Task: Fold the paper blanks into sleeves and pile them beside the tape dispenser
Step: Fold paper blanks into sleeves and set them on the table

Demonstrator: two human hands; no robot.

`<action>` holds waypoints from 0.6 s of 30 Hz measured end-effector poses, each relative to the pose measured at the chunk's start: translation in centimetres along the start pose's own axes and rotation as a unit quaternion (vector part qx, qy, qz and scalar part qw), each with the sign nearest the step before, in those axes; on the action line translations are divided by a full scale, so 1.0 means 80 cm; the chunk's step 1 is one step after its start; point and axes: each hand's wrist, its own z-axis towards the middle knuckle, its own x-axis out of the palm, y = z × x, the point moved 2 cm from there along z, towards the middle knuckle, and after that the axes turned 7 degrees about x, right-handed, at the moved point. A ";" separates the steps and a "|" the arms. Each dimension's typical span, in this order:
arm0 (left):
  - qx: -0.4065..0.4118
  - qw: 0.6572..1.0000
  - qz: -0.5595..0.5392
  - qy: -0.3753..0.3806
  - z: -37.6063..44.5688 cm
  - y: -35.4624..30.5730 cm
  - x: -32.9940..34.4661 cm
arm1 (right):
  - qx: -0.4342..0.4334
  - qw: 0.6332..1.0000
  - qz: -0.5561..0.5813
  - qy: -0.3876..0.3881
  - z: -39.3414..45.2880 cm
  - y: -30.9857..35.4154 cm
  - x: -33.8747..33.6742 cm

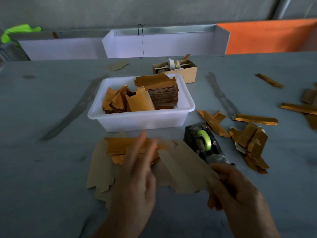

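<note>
A tan paper blank is held over the table's front, and my right hand pinches its right edge. My left hand hovers blurred above it with fingers straight, over more flat blanks with gold faces lying on the table. The black tape dispenser with a green roll stands just right of the blanks. A pile of folded gold sleeves lies to the dispenser's right. Behind, a white tub holds stacks of blanks.
A small cardboard box with a spool stands behind the tub. Loose gold strips are scattered at the right, some near the table's right edge. White bins and an orange panel line the back wall.
</note>
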 end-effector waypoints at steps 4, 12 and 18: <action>-0.114 0.992 -0.058 -0.025 0.033 0.007 -0.021 | -0.018 0.999 0.029 0.010 0.007 0.004 -0.009; -0.036 0.973 -0.026 0.227 0.047 -0.006 -0.001 | 0.007 0.982 0.159 0.101 0.029 0.018 -0.014; -0.193 0.971 -0.076 0.118 0.035 0.012 0.002 | 0.039 0.956 0.267 0.110 0.026 0.007 -0.007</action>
